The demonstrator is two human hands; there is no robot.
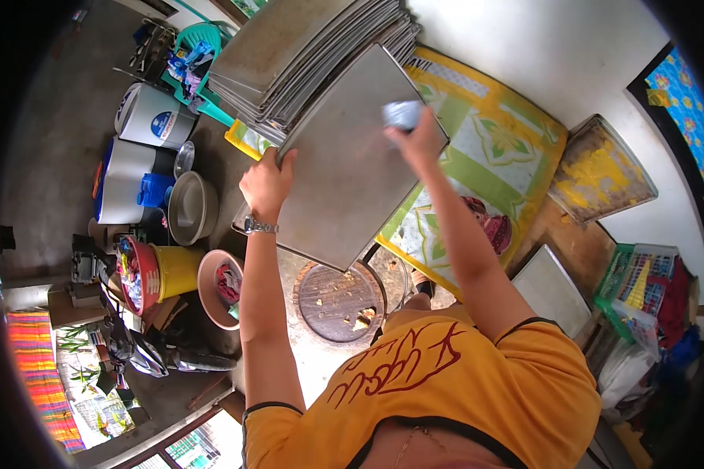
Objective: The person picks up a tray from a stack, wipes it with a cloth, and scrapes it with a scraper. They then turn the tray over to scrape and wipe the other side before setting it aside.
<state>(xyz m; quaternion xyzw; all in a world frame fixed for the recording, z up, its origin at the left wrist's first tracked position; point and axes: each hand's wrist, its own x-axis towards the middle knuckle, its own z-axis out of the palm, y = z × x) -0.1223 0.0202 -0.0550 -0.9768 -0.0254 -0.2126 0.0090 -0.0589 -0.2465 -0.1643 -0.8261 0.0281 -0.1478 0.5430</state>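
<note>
A large grey metal tray (336,168) is tilted in front of me. My left hand (267,181), with a watch on its wrist, grips the tray's left edge. Near the tray's upper right part, my right hand (418,141) is closed on a light blue-grey cloth or pad (403,115); motion blurs it somewhat. Behind the tray, a stack of similar metal trays (289,59) leans over a table with a yellow, green and white patterned cover (501,141).
A tray with yellow residue (602,168) leans at the right, near baskets (641,281). Basins (192,207), a yellow bucket (175,272) and a pink basin (211,301) stand at the left. A round wooden stool top (338,301) is below the tray.
</note>
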